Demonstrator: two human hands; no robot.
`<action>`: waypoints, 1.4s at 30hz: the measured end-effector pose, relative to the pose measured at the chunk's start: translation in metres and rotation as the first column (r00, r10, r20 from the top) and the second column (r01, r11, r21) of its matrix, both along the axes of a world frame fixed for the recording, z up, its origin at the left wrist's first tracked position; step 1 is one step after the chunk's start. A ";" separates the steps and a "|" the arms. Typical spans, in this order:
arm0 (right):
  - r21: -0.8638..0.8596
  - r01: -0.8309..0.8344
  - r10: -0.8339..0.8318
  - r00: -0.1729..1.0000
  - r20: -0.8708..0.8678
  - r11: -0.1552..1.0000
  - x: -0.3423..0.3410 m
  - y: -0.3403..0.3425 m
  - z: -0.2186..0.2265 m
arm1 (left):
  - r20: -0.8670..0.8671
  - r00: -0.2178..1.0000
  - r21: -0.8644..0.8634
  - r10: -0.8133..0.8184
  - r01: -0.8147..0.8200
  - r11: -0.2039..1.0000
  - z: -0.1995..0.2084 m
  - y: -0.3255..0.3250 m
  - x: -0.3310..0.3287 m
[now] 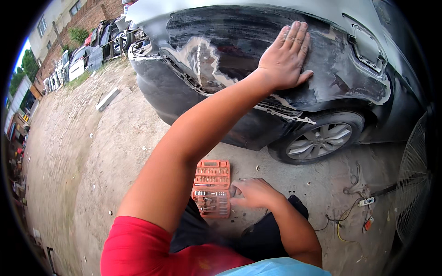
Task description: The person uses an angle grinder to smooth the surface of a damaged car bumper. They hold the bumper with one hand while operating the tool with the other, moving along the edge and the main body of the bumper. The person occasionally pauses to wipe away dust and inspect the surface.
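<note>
Fingers [294, 39] flat on sanded car panel [230, 37], dirt yard [92, 152]

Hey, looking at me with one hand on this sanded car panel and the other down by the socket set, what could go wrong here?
1. The left hand lies flat on the sanded rear panel, just above a loose, jagged trim strip; a slip downward might cut it.
2. The right hand is beside the open orange socket case on the dirt; small pieces may spill and get lost.
3. Loose cables lie near the standing fan, a possible trip hazard.
</note>
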State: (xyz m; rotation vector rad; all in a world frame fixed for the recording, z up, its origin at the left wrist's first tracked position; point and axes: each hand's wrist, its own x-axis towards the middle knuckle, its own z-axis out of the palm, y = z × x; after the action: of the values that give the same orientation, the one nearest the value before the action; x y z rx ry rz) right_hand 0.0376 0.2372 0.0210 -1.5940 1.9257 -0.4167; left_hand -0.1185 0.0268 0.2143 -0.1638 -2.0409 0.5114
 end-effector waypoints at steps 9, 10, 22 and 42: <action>-0.046 0.072 -0.072 0.997 0.004 0.996 -0.007 0.000 0.007 | 0.055 0.998 -0.021 -0.016 0.017 1.000 0.015 -0.050 0.033; -0.056 0.064 -0.063 0.998 0.023 0.996 -0.005 0.002 0.013 | 0.043 0.999 -0.009 0.018 -0.017 1.000 0.014 -0.061 0.042; -0.011 0.006 -0.006 1.000 0.018 1.000 0.008 -0.005 0.004 | 0.032 0.999 -0.119 0.000 0.004 0.993 0.021 0.035 -0.033; -0.019 0.057 -0.057 0.998 0.008 0.998 -0.007 -0.005 -0.012 | -0.215 0.884 0.479 0.415 -0.275 0.834 0.019 -0.240 0.129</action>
State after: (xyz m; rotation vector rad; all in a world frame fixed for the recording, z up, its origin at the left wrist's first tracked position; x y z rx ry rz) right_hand 0.0303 0.2327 0.0092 -1.5505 1.9711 -0.4656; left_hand 0.0109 -0.2129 0.2330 0.5452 -1.8197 0.2626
